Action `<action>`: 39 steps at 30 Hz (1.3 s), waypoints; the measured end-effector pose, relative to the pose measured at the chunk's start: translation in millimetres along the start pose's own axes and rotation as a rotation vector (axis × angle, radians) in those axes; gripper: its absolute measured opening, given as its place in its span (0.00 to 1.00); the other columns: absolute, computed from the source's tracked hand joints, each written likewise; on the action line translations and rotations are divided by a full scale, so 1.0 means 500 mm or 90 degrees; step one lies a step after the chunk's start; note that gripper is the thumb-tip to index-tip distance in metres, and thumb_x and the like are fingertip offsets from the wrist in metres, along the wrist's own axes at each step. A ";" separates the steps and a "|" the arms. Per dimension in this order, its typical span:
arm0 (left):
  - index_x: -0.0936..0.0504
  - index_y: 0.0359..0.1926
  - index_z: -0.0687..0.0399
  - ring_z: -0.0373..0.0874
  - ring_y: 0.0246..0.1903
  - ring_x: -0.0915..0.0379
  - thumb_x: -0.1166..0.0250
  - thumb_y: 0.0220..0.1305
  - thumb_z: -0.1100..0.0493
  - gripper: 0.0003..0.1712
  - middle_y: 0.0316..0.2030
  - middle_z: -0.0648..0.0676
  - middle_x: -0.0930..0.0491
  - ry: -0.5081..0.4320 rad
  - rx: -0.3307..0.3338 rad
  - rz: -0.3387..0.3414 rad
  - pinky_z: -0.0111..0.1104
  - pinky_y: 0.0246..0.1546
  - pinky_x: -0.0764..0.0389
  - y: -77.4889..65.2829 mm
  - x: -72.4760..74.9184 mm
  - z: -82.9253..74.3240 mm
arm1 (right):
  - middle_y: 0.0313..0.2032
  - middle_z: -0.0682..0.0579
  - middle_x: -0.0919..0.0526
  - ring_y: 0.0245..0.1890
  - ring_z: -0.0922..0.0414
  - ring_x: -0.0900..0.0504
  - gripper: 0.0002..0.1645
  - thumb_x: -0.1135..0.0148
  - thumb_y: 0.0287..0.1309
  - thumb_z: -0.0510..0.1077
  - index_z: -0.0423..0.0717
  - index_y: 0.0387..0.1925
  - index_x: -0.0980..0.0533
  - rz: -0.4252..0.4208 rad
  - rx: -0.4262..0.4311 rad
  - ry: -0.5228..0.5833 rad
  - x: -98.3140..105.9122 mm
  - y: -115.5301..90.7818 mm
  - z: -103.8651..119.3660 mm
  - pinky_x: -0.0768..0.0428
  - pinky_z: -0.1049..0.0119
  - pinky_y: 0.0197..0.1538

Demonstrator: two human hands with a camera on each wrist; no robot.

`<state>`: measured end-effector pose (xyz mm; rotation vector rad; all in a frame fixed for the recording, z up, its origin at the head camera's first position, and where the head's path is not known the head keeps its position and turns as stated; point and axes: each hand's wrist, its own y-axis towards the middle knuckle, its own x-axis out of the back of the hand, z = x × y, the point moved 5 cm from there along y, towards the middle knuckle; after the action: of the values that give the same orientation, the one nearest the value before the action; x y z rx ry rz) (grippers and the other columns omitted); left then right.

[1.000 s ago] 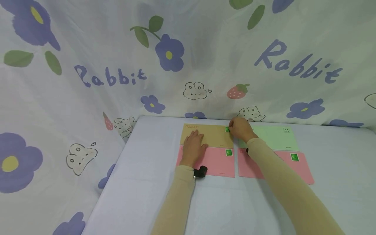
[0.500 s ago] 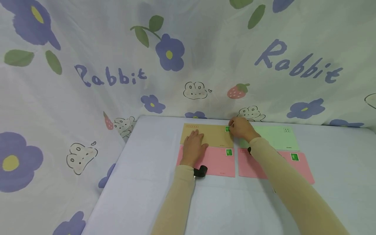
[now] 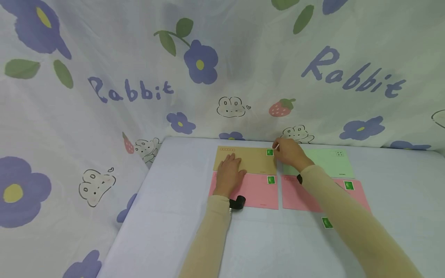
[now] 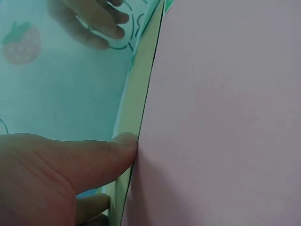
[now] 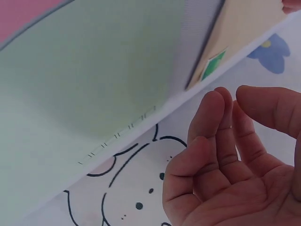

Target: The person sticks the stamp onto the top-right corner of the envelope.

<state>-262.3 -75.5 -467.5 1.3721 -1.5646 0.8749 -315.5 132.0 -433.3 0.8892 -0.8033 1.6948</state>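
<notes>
My left hand (image 3: 229, 175) lies with fingers spread across the tan envelope (image 3: 253, 160) and the pink envelope (image 3: 257, 193) below it. In the left wrist view its thumb touches the line where tan meets pink. A green postage stamp (image 3: 269, 152) sits at the tan envelope's upper right corner. Just right of that stamp is my right hand (image 3: 288, 151), over the left end of the pale green envelope (image 3: 323, 162). The right wrist view shows its fingers (image 5: 207, 113) loosely bent, a gap to the thumb, nothing between them.
A second pink envelope (image 3: 293, 195), partly under the right sleeve, bears a stamp (image 3: 349, 185). Another stamp (image 3: 271, 180) is on the left pink envelope. One loose stamp (image 3: 327, 222) lies on the white table beside the right forearm. A patterned curtain (image 3: 243, 77) hangs behind.
My right hand has drawn back slightly to the right, off the tan envelope's stamp, which now shows whole. The loose stamp has come into view beside the right sleeve. My left hand stays put.
</notes>
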 end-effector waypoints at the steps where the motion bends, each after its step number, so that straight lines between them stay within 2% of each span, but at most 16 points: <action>1: 0.23 0.64 0.60 0.57 0.73 0.42 0.32 0.67 0.52 0.29 0.70 0.63 0.33 -0.001 0.000 0.001 0.51 0.73 0.42 0.000 0.000 0.000 | 0.40 0.41 0.16 0.36 0.49 0.18 0.14 0.47 0.67 0.38 0.34 0.49 0.22 -0.002 0.001 -0.001 0.002 -0.003 0.002 0.18 0.54 0.40; 16: 0.23 0.65 0.60 0.56 0.74 0.44 0.33 0.67 0.52 0.29 0.71 0.62 0.34 -0.004 0.008 0.006 0.50 0.73 0.44 0.001 -0.001 0.001 | 0.37 0.44 0.14 0.36 0.50 0.17 0.15 0.47 0.63 0.36 0.35 0.48 0.21 -0.035 0.067 0.006 0.033 -0.062 0.021 0.18 0.55 0.38; 27: 0.22 0.64 0.61 0.57 0.74 0.45 0.32 0.66 0.53 0.28 0.70 0.62 0.33 -0.020 0.009 -0.003 0.49 0.74 0.44 -0.002 0.001 0.001 | 0.38 0.44 0.14 0.39 0.48 0.16 0.13 0.46 0.64 0.36 0.36 0.47 0.21 -0.080 0.098 0.007 0.077 -0.140 0.014 0.18 0.50 0.43; 39: 0.22 0.64 0.61 0.58 0.74 0.46 0.33 0.67 0.55 0.28 0.70 0.63 0.33 -0.038 -0.004 -0.012 0.50 0.74 0.45 0.001 0.002 0.003 | 0.39 0.48 0.15 0.39 0.50 0.17 0.14 0.42 0.63 0.36 0.35 0.49 0.21 -0.060 0.088 0.000 0.083 -0.201 -0.001 0.19 0.51 0.45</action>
<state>-263.3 -76.9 -467.2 1.4185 -1.5959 0.8244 -227.6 178.0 -388.6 1.0051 -0.6396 1.6822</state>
